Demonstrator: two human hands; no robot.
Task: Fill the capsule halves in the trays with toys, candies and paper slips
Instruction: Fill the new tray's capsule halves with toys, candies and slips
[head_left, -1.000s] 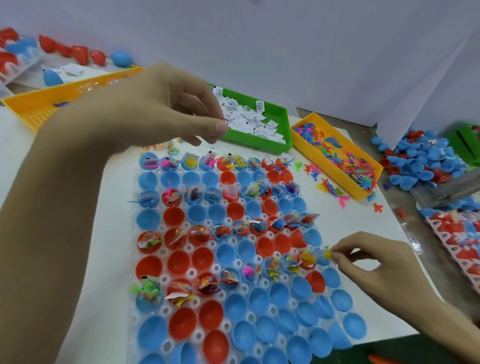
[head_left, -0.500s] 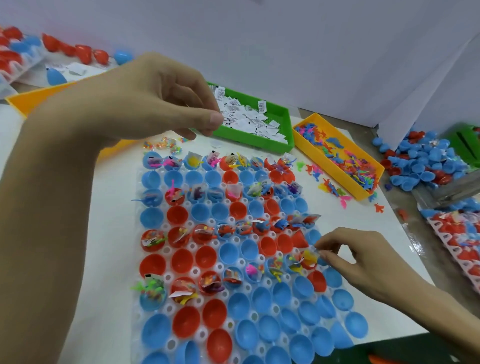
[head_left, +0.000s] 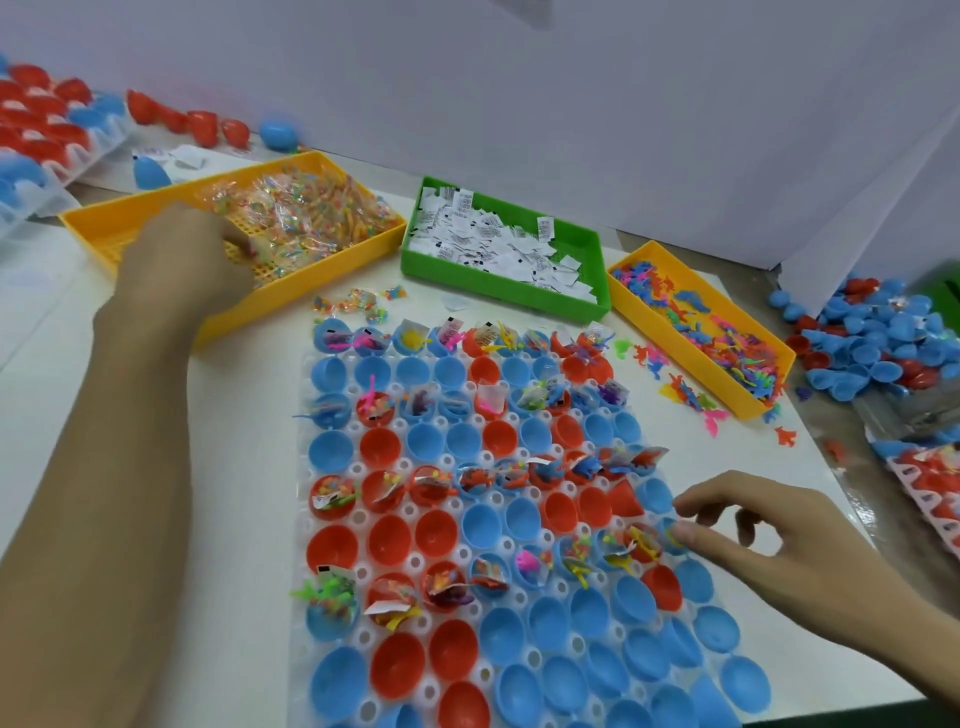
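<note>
- Your left hand (head_left: 200, 244) is at ten o'clock, reaching into the big yellow basket (head_left: 156, 208) of candy packets (head_left: 301, 208). Blur hides the fingertips, so you cannot tell whether they have pinched a packet.
- Your right hand (head_left: 748, 535) rests at four o'clock on the edge of the white tray (head_left: 332, 629), fingers loosely spread, thumb tip touching a blue capsule half (head_left: 670, 535) at the right end of a filled row. It seems to hold nothing.
- The step looks like fetching candy. Lift a single packet, since the crinkly clear wrappers probably slide and cling in clumps.
- Carry it to the half that still lacks one. Most of the deep, smooth cups from five to seven o'clock stand bare.
- Drop each item well down in the cup, so springy toy limbs and wrapper corners do not stick up over the rim, as several do now.
- Steady the tray with your right hand. It looks thin and light.
- The paper slips (head_left: 498, 239) in the green tray (head_left: 597, 291) at twelve o'clock are small, flat, printed squares, likely fiddly to separate.
- The rubbery bright toys (head_left: 727, 332) fill the narrow yellow tray (head_left: 691, 353) at two o'clock, and some lie spilled beside it.
</note>
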